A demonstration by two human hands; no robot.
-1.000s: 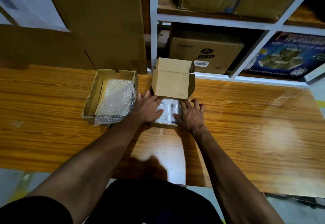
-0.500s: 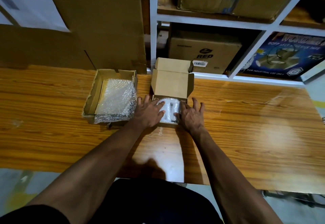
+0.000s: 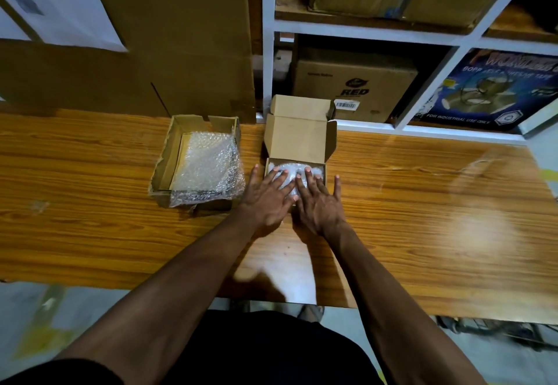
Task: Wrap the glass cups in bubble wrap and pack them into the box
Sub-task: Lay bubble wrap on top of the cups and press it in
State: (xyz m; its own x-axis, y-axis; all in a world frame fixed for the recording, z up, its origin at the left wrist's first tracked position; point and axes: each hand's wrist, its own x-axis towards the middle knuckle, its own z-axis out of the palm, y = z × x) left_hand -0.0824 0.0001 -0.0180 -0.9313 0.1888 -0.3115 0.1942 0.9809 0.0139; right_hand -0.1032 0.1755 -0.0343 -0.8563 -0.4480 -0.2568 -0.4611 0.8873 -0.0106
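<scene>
Both hands have slid inward since a second ago, from the sides of the small cardboard box [image 3: 297,155] onto the bundle inside it. That bundle, the bubble-wrapped glass cups [image 3: 288,177], lies in the box's open tray and shows only as a pale, shiny lump between the fingers; how many cups it holds cannot be told. The left hand [image 3: 267,196] lies flat on it with fingers straight and spread, gripping nothing, its outermost finger reaching past the box's left wall. The right hand [image 3: 317,200] presses down beside it in the same way, fingers straight, and the two overlap slightly over the middle of the tray. The box's lid stands upright behind the tray, side flaps out.

Just left of the box sits a shallow open carton [image 3: 169,158] with a sheet of bubble wrap [image 3: 208,170] draped in it and spilling over the near edge. Both rest on a wood-grain tabletop [image 3: 422,203]. Behind, big flat cardboard sheets [image 3: 169,37] lean up, and a white shelf unit [image 3: 362,33] holds brown cartons and a blue tape box [image 3: 495,88].
</scene>
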